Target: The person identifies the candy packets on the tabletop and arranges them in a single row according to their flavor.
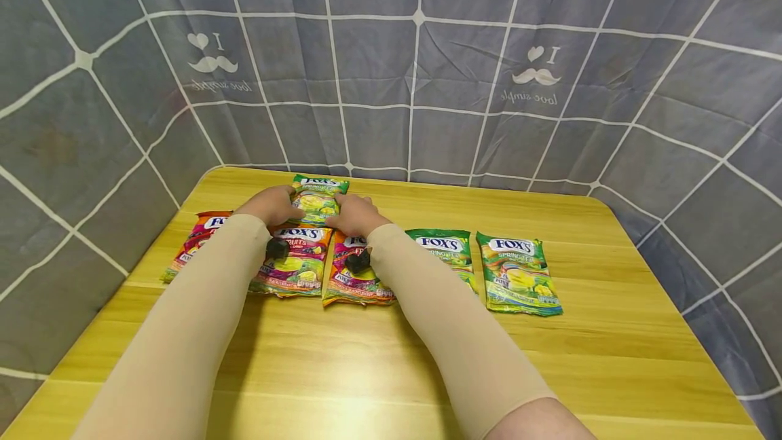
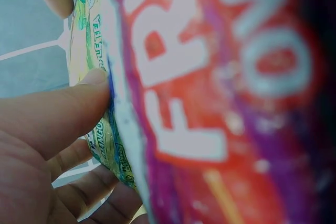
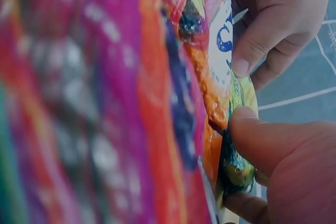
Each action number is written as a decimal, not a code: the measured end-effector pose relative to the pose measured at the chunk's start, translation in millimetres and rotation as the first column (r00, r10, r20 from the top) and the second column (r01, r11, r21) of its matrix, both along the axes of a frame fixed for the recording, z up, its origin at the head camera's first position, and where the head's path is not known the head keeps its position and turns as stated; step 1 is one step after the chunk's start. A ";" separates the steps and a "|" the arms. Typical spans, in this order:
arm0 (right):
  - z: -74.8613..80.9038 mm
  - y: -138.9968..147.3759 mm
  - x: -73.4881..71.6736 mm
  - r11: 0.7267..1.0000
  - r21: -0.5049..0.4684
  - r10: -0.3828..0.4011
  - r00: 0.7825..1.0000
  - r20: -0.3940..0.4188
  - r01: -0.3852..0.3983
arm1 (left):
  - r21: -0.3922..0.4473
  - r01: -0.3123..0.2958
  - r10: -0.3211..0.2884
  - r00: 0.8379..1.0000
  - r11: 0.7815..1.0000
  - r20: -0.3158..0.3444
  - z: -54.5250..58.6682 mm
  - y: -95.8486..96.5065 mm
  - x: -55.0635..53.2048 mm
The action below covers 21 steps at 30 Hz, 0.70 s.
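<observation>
A green candy bag point(image 1: 318, 202) marked FOX'S lies at the back left of the table, between my two hands. My left hand point(image 1: 271, 206) holds its left edge; in the left wrist view the thumb presses on the face of the bag point(image 2: 86, 40) with the fingers curled behind. My right hand point(image 1: 356, 214) grips the opposite edge, and in the right wrist view its thumb and fingers pinch the bag point(image 3: 239, 174). Just in front of it lie two red candy bags, a left one point(image 1: 293, 273) and a right one point(image 1: 348, 284), partly covered by my wrists.
Another red candy bag point(image 1: 192, 246) lies at the far left, partly behind my left sleeve. To the right are two green candy bags, one point(image 1: 442, 244) partly under my right forearm and one point(image 1: 519, 277) further right. A grey checked curtain point(image 1: 379, 73) borders the wooden table point(image 1: 611, 358).
</observation>
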State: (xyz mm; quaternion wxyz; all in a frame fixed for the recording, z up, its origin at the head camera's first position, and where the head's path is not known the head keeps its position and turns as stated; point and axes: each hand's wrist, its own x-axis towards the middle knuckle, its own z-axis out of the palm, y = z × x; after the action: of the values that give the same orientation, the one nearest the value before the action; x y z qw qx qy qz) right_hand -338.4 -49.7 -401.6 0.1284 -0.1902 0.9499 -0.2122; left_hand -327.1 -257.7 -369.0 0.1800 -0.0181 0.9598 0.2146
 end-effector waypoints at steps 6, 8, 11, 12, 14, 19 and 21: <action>-1.1 -4.5 -2.7 0.999 0.038 -0.014 1.000 -0.004 0.014 | 0.004 0.006 -0.006 1.000 1.000 0.005 -0.4 -0.8 -4.4; -1.4 -5.2 -3.8 0.999 0.038 -0.023 1.000 -0.005 0.023 | 0.009 0.002 -0.002 1.000 1.000 0.005 -0.3 -1.3 -5.8; -1.9 -5.9 -5.5 0.999 0.035 -0.030 1.000 -0.007 0.030 | 0.012 0.002 -0.002 1.000 1.000 0.000 -0.6 -2.1 -8.3; -2.2 -6.2 -6.1 0.999 0.032 -0.032 0.999 -0.008 0.033 | 0.014 0.001 -0.001 1.000 1.000 0.000 -0.8 -2.5 -9.1; -2.6 -6.8 -7.2 0.999 0.026 -0.037 0.999 -0.007 0.037 | 0.017 0.004 -0.004 1.000 1.000 0.000 -1.4 -3.1 -10.7; -3.1 -8.7 -10.0 0.998 0.022 -0.056 0.998 -0.013 0.056 | 0.027 0.009 -0.009 1.000 1.000 -0.003 -3.6 -4.5 -15.9; -3.5 -9.6 -11.3 0.998 0.023 -0.064 0.998 -0.018 0.064 | 0.029 0.012 -0.012 1.000 1.000 -0.008 -3.9 -5.2 -17.7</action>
State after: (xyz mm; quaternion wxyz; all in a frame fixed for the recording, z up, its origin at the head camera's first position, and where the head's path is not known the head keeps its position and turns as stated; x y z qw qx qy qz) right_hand -349.7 -59.4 -405.0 0.1156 -0.1600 0.9590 -0.2034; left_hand -344.8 -262.9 -372.9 0.1780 -0.0090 0.9574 0.2273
